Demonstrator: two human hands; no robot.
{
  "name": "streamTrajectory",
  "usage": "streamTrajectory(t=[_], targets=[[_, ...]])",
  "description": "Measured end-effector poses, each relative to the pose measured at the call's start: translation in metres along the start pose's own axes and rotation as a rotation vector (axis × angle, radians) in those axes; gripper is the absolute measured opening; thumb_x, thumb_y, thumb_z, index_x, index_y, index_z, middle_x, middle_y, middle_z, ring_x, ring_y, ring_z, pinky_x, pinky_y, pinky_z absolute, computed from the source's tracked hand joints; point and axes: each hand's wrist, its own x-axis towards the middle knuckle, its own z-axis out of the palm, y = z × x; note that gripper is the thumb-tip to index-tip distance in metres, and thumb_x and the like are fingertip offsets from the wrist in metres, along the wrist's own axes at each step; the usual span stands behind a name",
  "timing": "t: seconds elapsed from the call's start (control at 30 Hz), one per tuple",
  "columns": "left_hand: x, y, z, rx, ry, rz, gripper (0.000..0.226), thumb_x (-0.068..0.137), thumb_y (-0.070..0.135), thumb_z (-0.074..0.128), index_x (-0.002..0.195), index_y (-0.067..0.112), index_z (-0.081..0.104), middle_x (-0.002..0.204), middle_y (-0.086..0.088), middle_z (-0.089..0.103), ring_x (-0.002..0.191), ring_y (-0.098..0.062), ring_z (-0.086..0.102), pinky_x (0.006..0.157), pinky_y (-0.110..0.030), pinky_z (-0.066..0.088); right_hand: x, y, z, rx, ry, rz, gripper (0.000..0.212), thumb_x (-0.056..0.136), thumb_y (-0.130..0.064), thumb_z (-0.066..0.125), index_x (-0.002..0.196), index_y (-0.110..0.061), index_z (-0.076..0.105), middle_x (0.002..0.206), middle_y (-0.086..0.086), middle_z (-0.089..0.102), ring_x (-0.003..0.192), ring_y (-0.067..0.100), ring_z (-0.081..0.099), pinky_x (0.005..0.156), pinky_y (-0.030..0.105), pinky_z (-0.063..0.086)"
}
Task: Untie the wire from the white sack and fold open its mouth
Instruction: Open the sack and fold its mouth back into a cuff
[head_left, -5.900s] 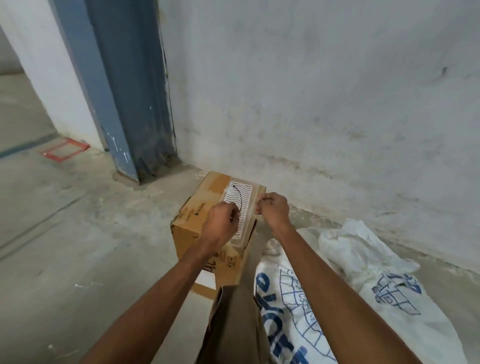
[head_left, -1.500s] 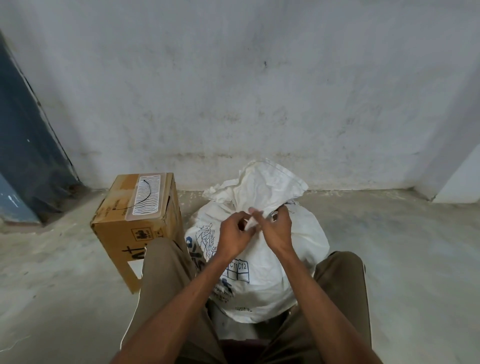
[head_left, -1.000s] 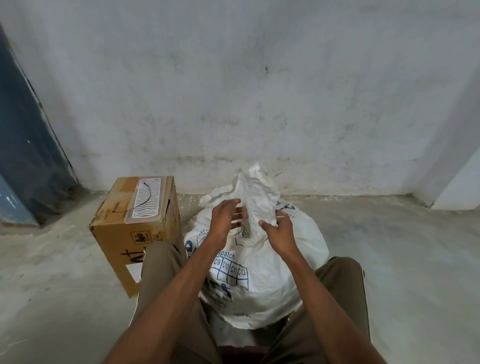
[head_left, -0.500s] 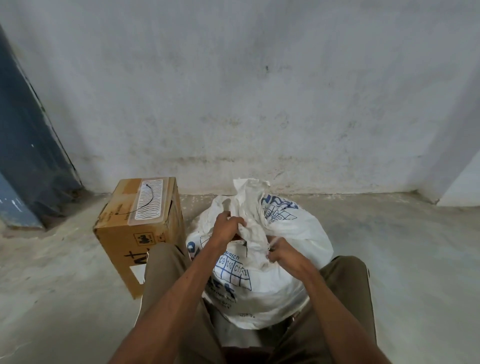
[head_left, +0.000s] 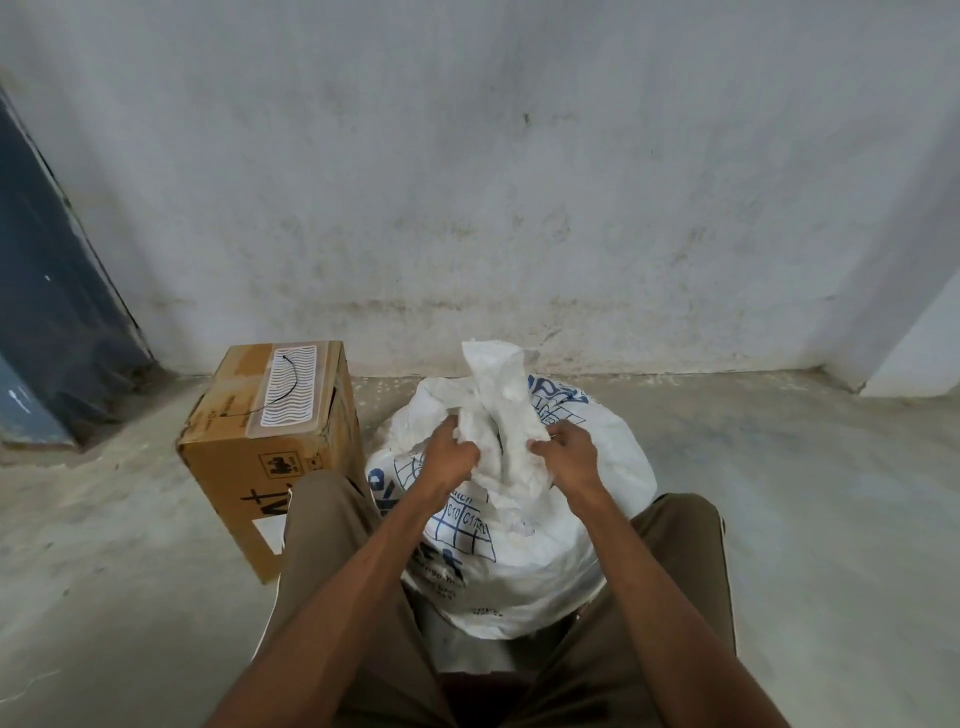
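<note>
A cardboard box (head_left: 270, 447) stands on the floor at the left, a thin black wire (head_left: 283, 391) lying on its top. Beside it, between the person's knees, sits the white sack (head_left: 519, 530). The left hand (head_left: 451, 457) and right hand (head_left: 570, 457) each clutch its bunched neck. Opening seems underway; next, spread and roll the mouth outward. Any tie left there is hidden.

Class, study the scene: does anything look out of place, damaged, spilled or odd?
One oddity: a thin black wire lies loose on top of the cardboard box, left of the white sack. Nothing has spilled. Both the left hand and right hand grip the sack's bunched, crumpled neck.
</note>
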Motion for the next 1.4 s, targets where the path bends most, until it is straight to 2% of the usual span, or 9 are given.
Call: streamTrajectory(t=[0.23,0.4,0.47,0.57,0.63,0.73,0.97,1.2,1.4], targets=[[0.006,-0.002,-0.032,0.481,0.281,-0.140,0.114,0.066,0.033,0.068,0.154,0.029,-0.004,0.153,-0.023,0.025,0.137,-0.045,0.036,0.106,-0.058,0.043,0.001,-0.002,-0.019,-0.645,0.218,-0.263,0.101,0.065,-0.004,0.076,0.141,-0.039,0.019,0.133,0.006,0.025,0.083,0.030,0.052,0.069,0.047,0.056],[0.002,-0.006,-0.014,0.819,0.181,0.042,0.084,0.065,0.031,0.066,0.142,0.042,0.034,0.150,-0.017,0.022,0.134,-0.044,0.031,0.108,-0.053,0.035,0.000,0.002,-0.004,-0.786,0.037,-0.167,0.035,0.081,-0.020,0.063,0.114,-0.031,0.054,0.135,0.005,0.034,0.099,0.031,0.058,0.082,0.039,0.050],[0.001,-0.001,-0.008,0.711,0.221,0.029,0.030,0.069,0.043,0.062,0.094,0.027,0.065,0.117,-0.012,0.058,0.115,-0.037,0.054,0.092,-0.043,0.049,-0.002,0.001,0.001,-0.711,0.102,-0.114,0.018,0.092,-0.036,0.059,0.106,-0.025,0.064,0.129,0.007,0.046,0.100,0.031,0.062,0.084,0.040,0.050],[0.011,-0.005,-0.011,0.563,0.302,0.059,0.037,0.077,0.041,0.068,0.054,0.014,0.061,0.061,-0.001,0.063,0.071,-0.026,0.068,0.067,-0.036,0.057,-0.005,-0.001,0.002,-0.721,0.261,-0.186,0.014,0.098,-0.037,0.058,0.104,-0.028,0.067,0.127,0.008,0.056,0.107,0.029,0.063,0.086,0.041,0.049],[0.016,-0.006,-0.021,0.628,0.351,0.073,0.012,0.071,0.027,0.074,0.081,0.021,0.076,0.087,0.001,0.073,0.085,-0.022,0.069,0.076,-0.035,0.059,0.001,0.002,-0.008,-0.731,0.318,-0.207,0.017,0.096,-0.025,0.058,0.110,-0.031,0.066,0.125,0.005,0.057,0.104,0.028,0.063,0.087,0.040,0.048],[0.024,-0.014,-0.044,0.861,0.276,0.030,0.060,0.066,0.022,0.075,0.125,0.035,0.066,0.128,-0.009,0.055,0.116,-0.030,0.056,0.094,-0.041,0.053,0.014,0.012,-0.034,-0.790,0.324,-0.112,0.037,0.086,-0.013,0.061,0.117,-0.032,0.066,0.131,0.006,0.048,0.108,0.032,0.059,0.089,0.043,0.051],[0.022,-0.039,-0.032,1.518,-0.010,0.259,0.078,0.081,0.038,0.071,0.151,0.040,0.036,0.167,-0.011,-0.008,0.153,-0.044,-0.010,0.116,-0.073,-0.001,0.022,0.027,-0.028,-1.351,0.286,-0.140,0.054,0.080,-0.034,0.072,0.129,-0.031,0.053,0.164,0.019,-0.004,0.146,0.051,0.007,0.114,0.059,0.024],[0.044,-0.033,-0.004,1.352,-0.268,0.072,0.039,0.086,0.043,0.047,0.115,0.030,0.069,0.117,0.004,0.067,0.123,-0.023,0.054,0.115,-0.071,-0.005,0.049,0.025,-0.011,-1.547,0.105,-0.236,0.046,0.086,-0.050,0.057,0.123,-0.023,0.063,0.164,0.014,0.014,0.150,0.045,-0.002,0.119,0.063,-0.003],[0.085,-0.007,0.009,1.310,-0.191,0.070,0.049,0.095,0.042,0.045,0.140,0.022,0.048,0.138,-0.010,0.056,0.124,-0.035,0.054,0.103,-0.049,0.035,0.078,0.015,0.014,-1.574,0.117,-0.248,0.050,0.083,-0.032,0.061,0.127,-0.013,0.049,0.129,0.018,0.045,0.120,0.047,0.041,0.103,0.056,0.035]])
